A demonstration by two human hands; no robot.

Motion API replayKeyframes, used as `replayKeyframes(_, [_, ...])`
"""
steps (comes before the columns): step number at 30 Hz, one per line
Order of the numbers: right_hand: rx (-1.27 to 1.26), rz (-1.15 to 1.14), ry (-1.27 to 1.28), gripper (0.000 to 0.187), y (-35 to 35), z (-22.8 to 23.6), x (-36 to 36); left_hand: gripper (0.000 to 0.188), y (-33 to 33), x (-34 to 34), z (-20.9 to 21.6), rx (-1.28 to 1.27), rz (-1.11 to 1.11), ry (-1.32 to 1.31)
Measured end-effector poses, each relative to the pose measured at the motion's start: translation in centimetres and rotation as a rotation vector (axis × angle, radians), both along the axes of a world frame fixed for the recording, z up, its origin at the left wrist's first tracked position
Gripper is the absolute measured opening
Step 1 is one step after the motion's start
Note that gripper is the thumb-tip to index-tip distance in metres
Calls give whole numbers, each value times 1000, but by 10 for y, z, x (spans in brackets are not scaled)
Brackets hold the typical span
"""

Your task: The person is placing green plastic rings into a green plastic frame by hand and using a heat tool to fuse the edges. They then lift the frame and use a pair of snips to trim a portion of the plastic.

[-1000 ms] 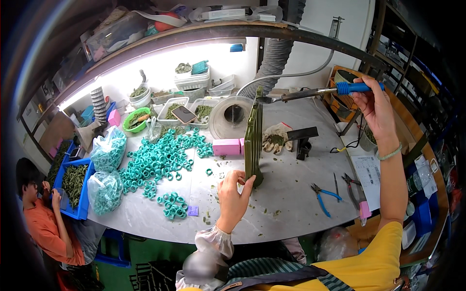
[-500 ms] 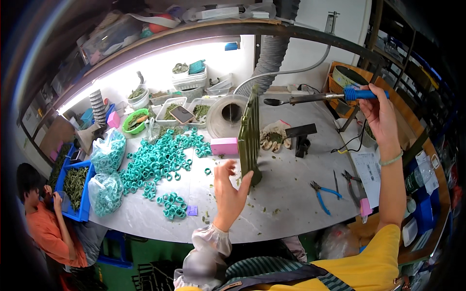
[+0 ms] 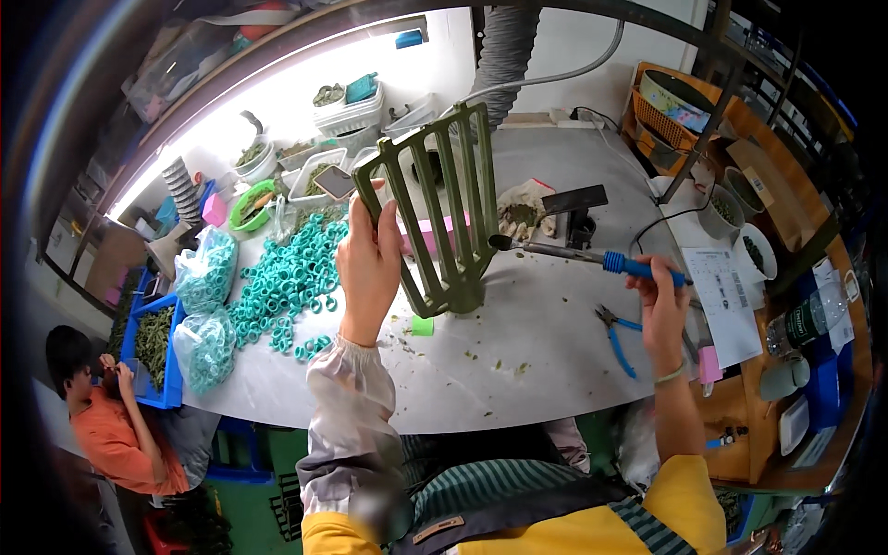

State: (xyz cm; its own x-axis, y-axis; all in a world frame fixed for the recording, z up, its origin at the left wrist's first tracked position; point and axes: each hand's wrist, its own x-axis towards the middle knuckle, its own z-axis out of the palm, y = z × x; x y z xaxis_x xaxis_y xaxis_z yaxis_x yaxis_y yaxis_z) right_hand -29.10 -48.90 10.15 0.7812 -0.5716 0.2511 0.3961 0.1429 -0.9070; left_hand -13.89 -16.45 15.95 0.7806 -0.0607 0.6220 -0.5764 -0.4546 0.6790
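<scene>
My left hand (image 3: 368, 268) is closed on the upper left edge of a dark green slatted frame (image 3: 460, 294). The frame stands tilted on the table on a round base, its slats facing me. Some of the fingers are hidden behind it. In my right hand (image 3: 664, 310) is a soldering iron (image 3: 624, 265) with a blue handle and a dark spoon-shaped tip. That tip lies at the frame's right edge; whether it touches cannot be told. Partly hidden behind the slats is a pink block (image 3: 427, 235). A small green square (image 3: 422, 326) lies before the base.
Teal rings (image 3: 291, 268) are heaped on the left, beside filled plastic bags (image 3: 205, 351). Blue-handled pliers (image 3: 622, 351) lie on the right. A black stand (image 3: 575, 199) and a cloth bag (image 3: 524, 208) sit behind. At far left, a person in orange (image 3: 120, 435) sits.
My left hand has risen and taken hold of the frame, which has turned to show its slats. My right hand has come down, bringing the iron's tip to the frame's edge. The view has shifted.
</scene>
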Motion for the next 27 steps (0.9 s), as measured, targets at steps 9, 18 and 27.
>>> replayKeyframes(9, [-1022, 106, -155, 18, 50, -24, -8, 28, -9, -8, 4, -59, -19, 61])
replayKeyframes(18, [-1070, 192, -158, 36, 64, -37, -18, 28, -8, -9, 4, -49, -8, 70])
replayKeyframes(27, [-1055, 127, -135, 34, 66, -39, -32, 25, -10, 3, 3, 11, 31, 50])
